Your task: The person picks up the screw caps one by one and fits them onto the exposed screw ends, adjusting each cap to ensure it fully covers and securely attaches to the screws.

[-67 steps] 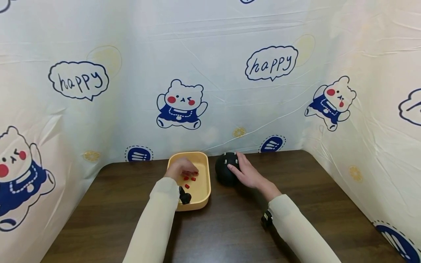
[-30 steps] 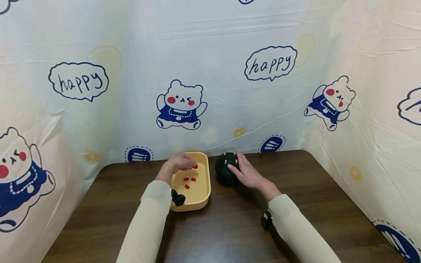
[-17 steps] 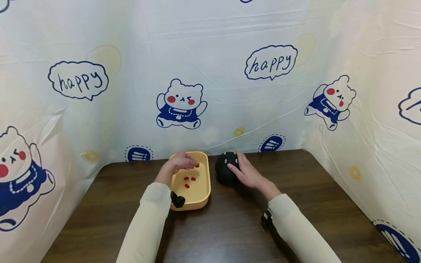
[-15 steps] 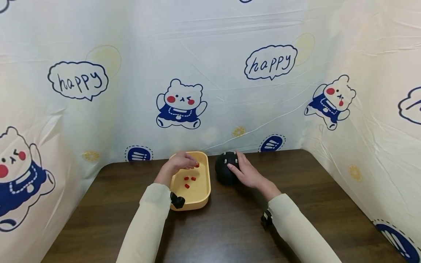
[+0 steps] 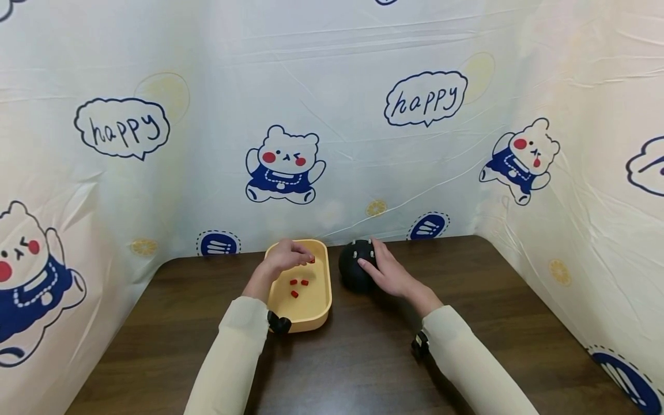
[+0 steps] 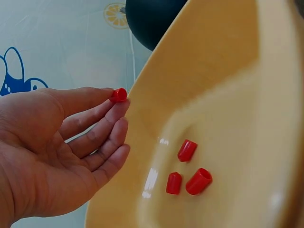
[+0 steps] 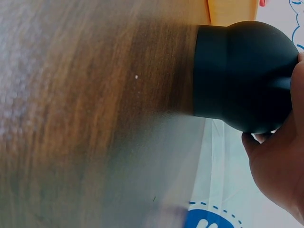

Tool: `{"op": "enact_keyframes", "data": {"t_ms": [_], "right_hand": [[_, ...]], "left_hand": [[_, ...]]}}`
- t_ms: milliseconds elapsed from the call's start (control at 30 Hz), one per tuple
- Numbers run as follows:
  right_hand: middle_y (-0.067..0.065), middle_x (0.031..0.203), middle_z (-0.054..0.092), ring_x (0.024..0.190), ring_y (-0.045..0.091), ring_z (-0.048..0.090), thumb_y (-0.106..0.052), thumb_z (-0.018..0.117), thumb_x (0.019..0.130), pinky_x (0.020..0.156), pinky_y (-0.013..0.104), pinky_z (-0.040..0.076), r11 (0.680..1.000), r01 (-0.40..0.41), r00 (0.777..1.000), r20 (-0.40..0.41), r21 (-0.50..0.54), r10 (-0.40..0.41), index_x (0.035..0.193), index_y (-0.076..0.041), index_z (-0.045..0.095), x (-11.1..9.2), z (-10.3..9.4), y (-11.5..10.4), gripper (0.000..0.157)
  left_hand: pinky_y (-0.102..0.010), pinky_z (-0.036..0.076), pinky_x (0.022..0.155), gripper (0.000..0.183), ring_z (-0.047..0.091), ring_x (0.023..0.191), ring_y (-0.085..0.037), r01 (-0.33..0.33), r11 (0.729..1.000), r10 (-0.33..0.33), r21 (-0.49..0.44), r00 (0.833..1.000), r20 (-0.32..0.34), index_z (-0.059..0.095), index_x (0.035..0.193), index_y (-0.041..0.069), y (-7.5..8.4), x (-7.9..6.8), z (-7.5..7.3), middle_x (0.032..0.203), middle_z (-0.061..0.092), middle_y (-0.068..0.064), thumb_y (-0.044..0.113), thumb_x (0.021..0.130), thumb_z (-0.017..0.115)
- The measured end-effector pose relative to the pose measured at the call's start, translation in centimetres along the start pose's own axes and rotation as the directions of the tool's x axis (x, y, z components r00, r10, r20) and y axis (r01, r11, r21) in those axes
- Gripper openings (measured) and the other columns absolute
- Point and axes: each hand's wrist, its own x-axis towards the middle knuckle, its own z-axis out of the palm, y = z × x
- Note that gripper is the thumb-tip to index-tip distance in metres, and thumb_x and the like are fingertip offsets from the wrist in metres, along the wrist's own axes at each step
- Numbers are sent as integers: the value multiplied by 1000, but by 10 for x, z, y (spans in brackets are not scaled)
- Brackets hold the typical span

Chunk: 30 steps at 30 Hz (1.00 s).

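Over the far left part of a yellow tray [image 5: 313, 308], my left hand [image 5: 287, 256] pinches a small red rubber cap [image 6: 119, 95] between thumb and forefinger. The cap's hollow end shows in the left wrist view, and the other fingers are loosely bent. Three more red caps [image 6: 199, 181] lie on the tray floor below. My right hand [image 5: 393, 276] grips the right side of a black, ball-topped object [image 5: 355, 274] that stands on the table. Small metal studs [image 5: 355, 254] stick up from its top. In the right wrist view it has a short cylindrical base [image 7: 211, 71].
The dark wooden table [image 5: 353, 369] has its back edge against a printed curtain [image 5: 353, 161], just behind the tray and the black object. A narrow strip of table separates those two. Each wrist carries a small black camera [image 5: 279, 323].
My left hand has risen from among the caps on the tray floor and moved back with one cap pinched. Over the last half second it barely moves. The right hand stays on the black object.
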Motion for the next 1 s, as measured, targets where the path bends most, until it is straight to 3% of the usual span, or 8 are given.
{"op": "enact_keyframes", "data": {"t_ms": [733, 1000], "right_hand": [[20, 166, 21, 150, 37, 30, -56, 41, 106, 120, 56, 28, 1000, -10, 1000, -4, 3, 10, 163, -6, 11, 0, 1, -1, 81], [21, 165, 21, 150, 36, 30, -55, 42, 106, 120, 56, 27, 1000, -12, 1000, -2, 10, 12, 163, -5, 11, -1, 1, -1, 81]], "left_hand": [[-50, 49, 102, 17, 63, 115, -39, -101, 991, 95, -86, 993, -76, 76, 110, 5, -4, 0, 14, 113, 74, -16, 15, 98, 69], [-46, 51, 99, 15, 65, 105, -28, -124, 987, 113, -100, 988, -110, 76, 110, 7, -2, -2, 20, 106, 75, -8, 14, 99, 69]]}}
